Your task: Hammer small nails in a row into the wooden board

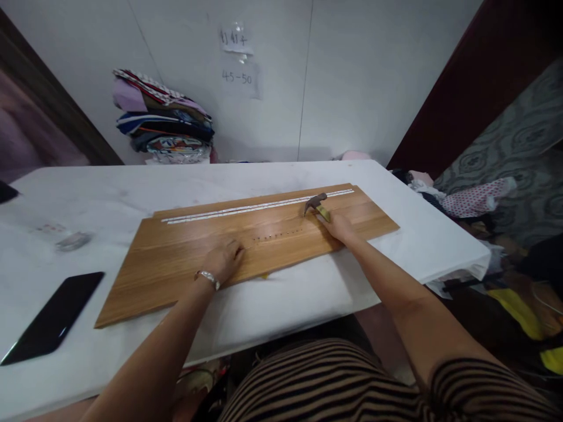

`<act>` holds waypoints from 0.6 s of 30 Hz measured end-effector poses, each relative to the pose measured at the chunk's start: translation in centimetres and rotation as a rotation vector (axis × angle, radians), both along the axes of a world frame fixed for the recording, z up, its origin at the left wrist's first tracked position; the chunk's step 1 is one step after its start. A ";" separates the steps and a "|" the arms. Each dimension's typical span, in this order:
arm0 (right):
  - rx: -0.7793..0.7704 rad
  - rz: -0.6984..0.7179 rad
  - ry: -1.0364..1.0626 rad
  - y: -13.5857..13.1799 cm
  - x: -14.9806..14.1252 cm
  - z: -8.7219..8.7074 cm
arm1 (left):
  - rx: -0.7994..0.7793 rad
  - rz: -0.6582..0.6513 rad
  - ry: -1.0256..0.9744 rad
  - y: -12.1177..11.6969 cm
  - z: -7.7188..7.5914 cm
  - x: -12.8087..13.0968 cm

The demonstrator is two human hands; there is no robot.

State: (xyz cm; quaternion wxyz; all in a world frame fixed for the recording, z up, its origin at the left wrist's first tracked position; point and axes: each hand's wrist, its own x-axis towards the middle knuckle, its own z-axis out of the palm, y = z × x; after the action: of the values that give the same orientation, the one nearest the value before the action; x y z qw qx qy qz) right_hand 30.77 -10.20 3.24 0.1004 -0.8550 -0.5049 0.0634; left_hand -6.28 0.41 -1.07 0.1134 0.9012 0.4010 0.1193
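A long wooden board (185, 258) lies on a white table (109, 193). A row of several small nails (277, 235) stands in the board's middle. My right hand (341, 225) is closed on a hammer (317, 204) with a yellow handle; its dark head hovers just right of the nail row. My left hand (225, 261) rests on the board, left of the nails, fingers curled with fingertips pressed to the wood; a bracelet sits on the wrist. A pale strip (259, 206) runs along the board's far edge.
A black phone (55, 316) lies at the table's left front. A small clear packet (73, 240) sits left of the board. Folded fabrics (162, 120) are stacked against the wall. Clothes and clutter (475, 199) fill the floor to the right.
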 end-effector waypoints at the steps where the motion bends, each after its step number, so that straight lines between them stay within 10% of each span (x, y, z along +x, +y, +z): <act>1: -0.020 0.010 -0.045 0.1 0.1 -0.1 | -0.005 -0.008 -0.013 0.0 -0.1 -0.1; 18: -0.028 0.107 -0.163 0.7 0.6 -2.1 | 0.011 -0.021 0.293 -0.5 2.3 1.2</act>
State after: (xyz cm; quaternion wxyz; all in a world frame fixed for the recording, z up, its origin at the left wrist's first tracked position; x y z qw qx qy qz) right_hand 31.40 -9.47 1.13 0.0435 -0.8304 -0.5555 0.0060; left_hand -5.08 -0.11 1.24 0.0500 0.9137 0.4031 -0.0126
